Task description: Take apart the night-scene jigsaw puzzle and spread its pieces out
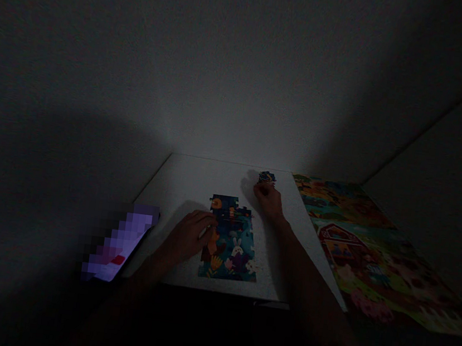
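A partly assembled jigsaw puzzle (231, 240) lies on the white tabletop, with a rabbit, flowers and a dark blue night scene on it. Its upper edge is uneven, with knobs and gaps showing. My left hand (189, 235) rests against the puzzle's left side, fingers stretched out and lying over that edge. Farther back, a small stack of puzzle pieces (267, 176) sits near the table's far right. My right hand (269, 199) is at the near side of this stack, its fingertips pinched together on a puzzle piece that is mostly hidden in the dim light.
To the right lies a large colourful farm picture (371, 263) with a red barn. A lit phone (121, 246), its screen blurred, stands tilted at the table's left edge. Pale walls (237, 84) rise behind and on both sides. The scene is dim.
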